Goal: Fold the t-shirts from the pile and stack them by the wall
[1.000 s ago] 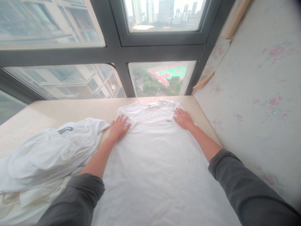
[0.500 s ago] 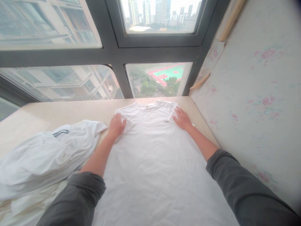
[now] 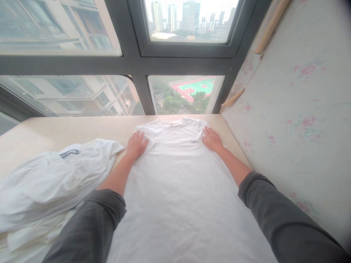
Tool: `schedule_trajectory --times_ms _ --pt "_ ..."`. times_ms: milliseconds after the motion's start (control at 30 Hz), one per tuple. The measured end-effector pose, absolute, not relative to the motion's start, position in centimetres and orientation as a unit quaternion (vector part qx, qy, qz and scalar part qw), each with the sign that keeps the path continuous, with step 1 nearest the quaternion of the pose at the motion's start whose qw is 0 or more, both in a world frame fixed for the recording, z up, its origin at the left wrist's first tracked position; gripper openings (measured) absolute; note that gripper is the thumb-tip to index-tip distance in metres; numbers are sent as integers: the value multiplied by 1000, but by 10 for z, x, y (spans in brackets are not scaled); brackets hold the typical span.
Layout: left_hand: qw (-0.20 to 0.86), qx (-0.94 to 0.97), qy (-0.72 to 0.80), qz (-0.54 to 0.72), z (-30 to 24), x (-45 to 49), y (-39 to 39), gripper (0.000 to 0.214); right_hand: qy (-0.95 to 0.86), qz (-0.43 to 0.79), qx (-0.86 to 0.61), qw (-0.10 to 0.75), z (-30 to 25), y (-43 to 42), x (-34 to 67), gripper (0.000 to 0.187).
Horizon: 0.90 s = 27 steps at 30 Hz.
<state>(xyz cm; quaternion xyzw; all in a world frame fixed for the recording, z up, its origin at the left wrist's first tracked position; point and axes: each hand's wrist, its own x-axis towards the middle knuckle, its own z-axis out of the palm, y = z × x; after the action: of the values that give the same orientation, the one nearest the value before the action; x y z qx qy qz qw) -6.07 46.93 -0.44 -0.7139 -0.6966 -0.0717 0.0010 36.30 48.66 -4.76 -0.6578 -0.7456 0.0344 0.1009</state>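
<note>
Two hands laid on a white T-shirt spread out beneath a window

A white T-shirt [image 3: 181, 190] lies face up on a pale window ledge [image 3: 68, 128], its neckline [image 3: 172, 124] toward the glass and its body running down past the bottom edge of the view. The cloth is mostly flat, with soft wrinkles across the front. A small dark print [image 3: 194, 141] sits high on the chest, near the right hand.

The person's left hand [image 3: 136, 145] rests palm down at the shirt's left shoulder, on a short sleeve whose corner points inward over the chest. That hand is open, its fingers close together and slightly bent, the thumb set apart. The right hand [image 3: 212, 138] rests at the opposite shoulder, also palm down and open, fingers reaching toward the shirt's edge. Both touch the fabric from above. Dark grey cuffs [image 3: 253, 186] are pushed up on the forearms.

To the left, just beside the shirt, is a loose heap of white clothing [image 3: 52, 179], with a dark stripe-like mark [image 3: 70, 153] on its upper part and a creamier fabric [image 3: 35, 233] underneath.

Behind the ledge stands a dark grey window frame [image 3: 186, 65]. Through its panes appear a neighbouring building [image 3: 82, 95], trees [image 3: 172, 102], a green and red sports court [image 3: 203, 87] and distant towers [image 3: 191, 16]. On the right, a wall [image 3: 276, 95] carries pale wallpaper with pink flowers, curling away at its window edge.
</note>
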Motion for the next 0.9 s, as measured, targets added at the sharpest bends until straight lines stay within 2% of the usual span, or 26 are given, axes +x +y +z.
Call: schedule_trajectory --times_ms 167,267,367,467,533,567,633,700,900 --pt "20 -753 -650 -100 22 -17 413 52 -739 46 -664 100 -47 488 362 57" --pt "-6 -812 -577 -92 33 33 331 44 -738 63 -663 103 -42 490 362 55" --pt "-46 -897 -427 -107 30 96 227 41 -741 84 -656 115 -34 488 371 56" --pt "-24 -928 -308 -210 7 164 131 27 -745 96 -644 141 -29 472 391 56" --pt "11 -892 -310 -330 -14 210 82 8 -748 100 -636 161 -29 451 409 50" --pt "13 -867 -321 -381 -24 230 64 9 -748 102 -633 171 -30 438 418 48" --pt "30 -836 -328 -440 -37 263 40 11 -747 104 -629 191 -33 414 432 46" --pt "39 -828 -336 -448 -42 280 33 9 -742 104 -627 210 -37 396 440 46" --pt "65 -895 -300 -322 -34 280 43 25 -740 102 -612 258 -40 388 441 42"
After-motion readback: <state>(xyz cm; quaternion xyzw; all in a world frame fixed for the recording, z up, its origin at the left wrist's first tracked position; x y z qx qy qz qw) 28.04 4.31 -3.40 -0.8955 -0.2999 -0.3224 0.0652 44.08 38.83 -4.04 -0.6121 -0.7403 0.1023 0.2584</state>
